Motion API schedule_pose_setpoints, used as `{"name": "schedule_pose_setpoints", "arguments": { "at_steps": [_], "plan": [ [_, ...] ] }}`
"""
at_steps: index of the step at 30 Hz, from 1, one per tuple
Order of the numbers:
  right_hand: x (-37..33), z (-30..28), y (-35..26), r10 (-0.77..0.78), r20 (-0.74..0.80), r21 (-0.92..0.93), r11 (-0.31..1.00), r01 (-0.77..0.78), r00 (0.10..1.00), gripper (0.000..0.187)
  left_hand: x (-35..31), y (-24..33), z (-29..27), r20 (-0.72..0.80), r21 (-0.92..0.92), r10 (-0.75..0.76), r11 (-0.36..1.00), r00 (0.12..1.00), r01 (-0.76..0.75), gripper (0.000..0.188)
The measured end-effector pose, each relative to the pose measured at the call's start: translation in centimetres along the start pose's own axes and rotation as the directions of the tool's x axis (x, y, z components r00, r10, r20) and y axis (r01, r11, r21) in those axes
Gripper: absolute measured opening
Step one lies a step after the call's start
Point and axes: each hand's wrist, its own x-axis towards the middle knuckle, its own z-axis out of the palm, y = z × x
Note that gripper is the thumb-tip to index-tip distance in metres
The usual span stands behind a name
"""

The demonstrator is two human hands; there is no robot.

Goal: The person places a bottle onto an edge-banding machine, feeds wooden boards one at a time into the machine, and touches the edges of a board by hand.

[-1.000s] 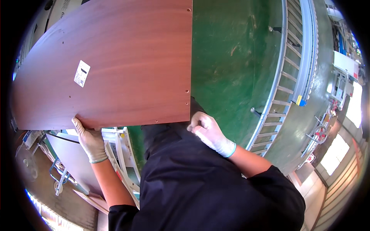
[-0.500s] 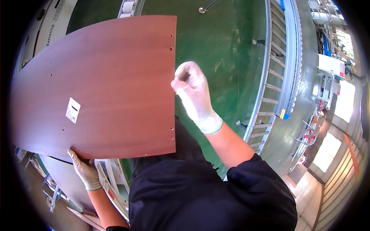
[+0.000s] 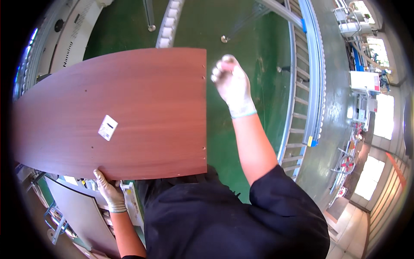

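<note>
Pinching the near edge of a reddish-brown panel (image 3: pixel 151 99) with the gloved left hand (image 3: pixel 111 193), pressing the thumb onto the upper face and tucking the other fingers below the edge, mostly out of sight. Having hold of only the panel in this closed left grip. Having the panel stretching across the front of the body, from far left in the view to a straight right end near the lap. Showing on its upper face a tilted white label (image 3: pixel 107 131) and, along the right end, a few small holes. Holding the gloved right hand (image 3: pixel 237 88) just beside that end, apart from it, above a green floor (image 3: pixel 222 151). Curling the right fingers partway toward the palm; not managing to tell, through the blur, the exact closure of the right grip or its contents. Having a long metal frame with crossbars (image 3: pixel 316 77) standing farther right, a strip of white rollers (image 3: pixel 170 21) showing beyond the panel's far edge, and a grey board (image 3: pixel 73 207) lying near the left forearm.
</note>
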Motion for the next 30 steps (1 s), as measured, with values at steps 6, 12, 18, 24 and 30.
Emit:
{"name": "schedule_pose_setpoints", "arguments": {
  "at_steps": [6, 12, 18, 24, 30],
  "plan": [
    [-3.7, 7.5, 3.7, -0.411, 0.231, -0.849, 0.358, 0.389, 0.882, 0.010, 2.0, 1.3, -3.5, 0.200, -0.098, 0.022, 0.995, 0.980, -0.003, 0.053],
    [-1.4, 21.5, 16.7, -0.156, 0.707, -0.690, -0.362, 0.626, 0.689, 0.017, 14.3, 10.4, -14.6, 0.118, -0.475, 0.156, 0.876, 0.981, -0.082, 0.067],
    [5.9, 32.7, 27.2, 0.017, 0.530, -0.663, -0.614, 0.428, 0.848, 0.051, 25.0, 18.1, -25.7, 0.049, -0.623, 0.252, 0.764, 0.967, -0.168, 0.063],
    [8.6, 34.7, 27.1, 0.199, 0.174, -0.727, -0.634, 0.262, 0.964, 0.057, 27.2, 18.4, -25.4, 0.082, -0.681, 0.124, 0.732, 0.989, -0.036, 0.066],
    [9.0, 29.3, 20.3, 0.111, 0.273, -0.525, -0.815, 0.245, 0.956, 0.049, 19.7, 16.3, -17.6, 0.169, -0.604, 0.116, 0.797, 0.979, 0.010, 0.059]
  ]
}}
